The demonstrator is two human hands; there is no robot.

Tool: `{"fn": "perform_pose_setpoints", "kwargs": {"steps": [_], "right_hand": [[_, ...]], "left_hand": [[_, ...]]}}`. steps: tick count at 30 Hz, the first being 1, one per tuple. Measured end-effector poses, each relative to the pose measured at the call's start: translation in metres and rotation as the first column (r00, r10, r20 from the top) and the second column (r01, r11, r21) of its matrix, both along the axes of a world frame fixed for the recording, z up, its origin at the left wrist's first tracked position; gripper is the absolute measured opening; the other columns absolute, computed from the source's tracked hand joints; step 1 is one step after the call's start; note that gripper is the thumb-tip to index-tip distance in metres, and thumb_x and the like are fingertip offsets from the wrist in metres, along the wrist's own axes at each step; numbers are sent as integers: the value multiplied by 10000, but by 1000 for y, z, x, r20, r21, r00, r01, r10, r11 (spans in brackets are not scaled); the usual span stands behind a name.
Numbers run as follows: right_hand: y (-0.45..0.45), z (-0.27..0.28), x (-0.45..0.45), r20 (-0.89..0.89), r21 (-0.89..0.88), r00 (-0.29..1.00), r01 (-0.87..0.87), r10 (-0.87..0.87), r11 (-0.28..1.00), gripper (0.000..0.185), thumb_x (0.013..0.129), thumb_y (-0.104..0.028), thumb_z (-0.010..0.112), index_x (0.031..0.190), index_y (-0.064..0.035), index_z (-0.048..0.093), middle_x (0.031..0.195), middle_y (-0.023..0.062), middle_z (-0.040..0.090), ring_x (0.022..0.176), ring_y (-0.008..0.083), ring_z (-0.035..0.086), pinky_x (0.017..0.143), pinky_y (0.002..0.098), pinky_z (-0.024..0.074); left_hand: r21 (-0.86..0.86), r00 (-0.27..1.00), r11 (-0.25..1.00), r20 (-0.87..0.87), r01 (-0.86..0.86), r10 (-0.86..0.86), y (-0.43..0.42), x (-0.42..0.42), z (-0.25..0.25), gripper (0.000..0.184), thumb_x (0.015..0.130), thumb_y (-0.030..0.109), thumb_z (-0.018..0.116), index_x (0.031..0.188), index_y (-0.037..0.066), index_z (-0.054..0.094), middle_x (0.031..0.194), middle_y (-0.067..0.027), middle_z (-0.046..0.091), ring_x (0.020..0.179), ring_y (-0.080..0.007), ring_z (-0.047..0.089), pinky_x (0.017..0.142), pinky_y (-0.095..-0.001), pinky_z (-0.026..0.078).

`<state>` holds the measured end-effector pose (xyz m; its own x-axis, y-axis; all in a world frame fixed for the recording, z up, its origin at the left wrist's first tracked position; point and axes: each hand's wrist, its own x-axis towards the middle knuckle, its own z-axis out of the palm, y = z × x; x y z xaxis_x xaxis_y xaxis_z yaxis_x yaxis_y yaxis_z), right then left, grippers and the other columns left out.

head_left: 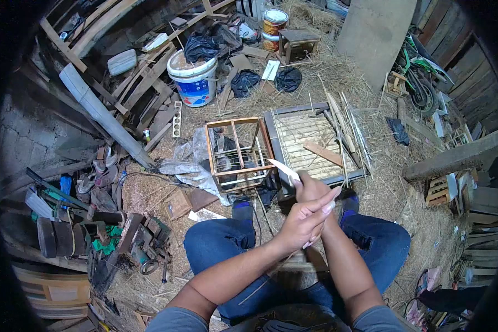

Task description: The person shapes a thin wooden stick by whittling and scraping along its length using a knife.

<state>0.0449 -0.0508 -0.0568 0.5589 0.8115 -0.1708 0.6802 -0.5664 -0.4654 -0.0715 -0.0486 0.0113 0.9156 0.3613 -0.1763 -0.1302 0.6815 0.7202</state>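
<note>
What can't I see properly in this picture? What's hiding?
All in the head view:
- The near end of the pale pointed piece: hidden by the right hand.
- Whatever the left hand may be holding: its own fingers cover it.
- What's inside the black bag on the bucket: the dark plastic hides it.
- The striped wooden thing's outer end: cut off by the dark round edge.

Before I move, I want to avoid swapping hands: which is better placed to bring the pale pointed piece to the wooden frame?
Likely the right hand: its grip has the pale pointed piece, aimed toward the wooden frame; the left hand overlaps that wrist.
</note>
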Motion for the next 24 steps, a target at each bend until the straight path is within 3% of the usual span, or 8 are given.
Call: {"fn": "perform_pose_setpoints", "kwargs": {"steps": [2,3,5,8,21,24], "right_hand": [[22,-9,-4,156,-123,981,-98,116,988,215,926,-293,586,1009,-98,622,784,164,690,713,348,700,578,456,545],[32,-15,-6,156,-125,981,-99,118,987,215,926,-293,586,1009,-98,622,784,164,690,713,348,700,578,456,545],[47,-29,-10,352,-111,918,-153,182,982,131,909,-238,590,957,-119,616,717,153,681,675,318,705,544,455,550],[65,-46,-15,425,-127,880,-173,212,977,103,894,-215,597,948,-130,621,734,125,694,680,303,713,538,445,559],[86,-48,-19,360,-189,904,-172,231,967,99,906,-210,585,929,-119,620,738,132,696,709,303,723,542,449,567],[73,-38,-10,313,-267,917,-164,247,950,163,914,-222,578,1013,-112,644,775,158,707,725,331,717,590,457,562]], "left_hand": [[-19,999,1000,-32,-24,24,4,-1,-1,451,1050,183,439,1481,64,377,477,63,353,355,-35,303,370,-194,313],[-21,999,999,-32,-26,25,6,-2,-2,451,1050,183,439,1481,64,377,477,63,353,355,-35,303,370,-194,313],[-22,996,998,-60,-60,59,11,-5,-4,446,1051,186,437,1479,73,385,476,58,353,348,-37,290,362,-195,302],[-18,994,995,-45,-100,100,18,-7,-7,442,1052,192,436,1477,80,392,473,49,352,342,-42,283,360,-200,294],[-26,993,993,-27,-118,117,38,-4,-5,445,1049,224,450,1472,92,409,491,74,372,364,-22,322,361,-192,282],[-24,992,992,-25,-125,124,42,-2,-8,451,1047,232,460,1473,92,407,493,75,369,369,-22,325,369,-192,292]]}}
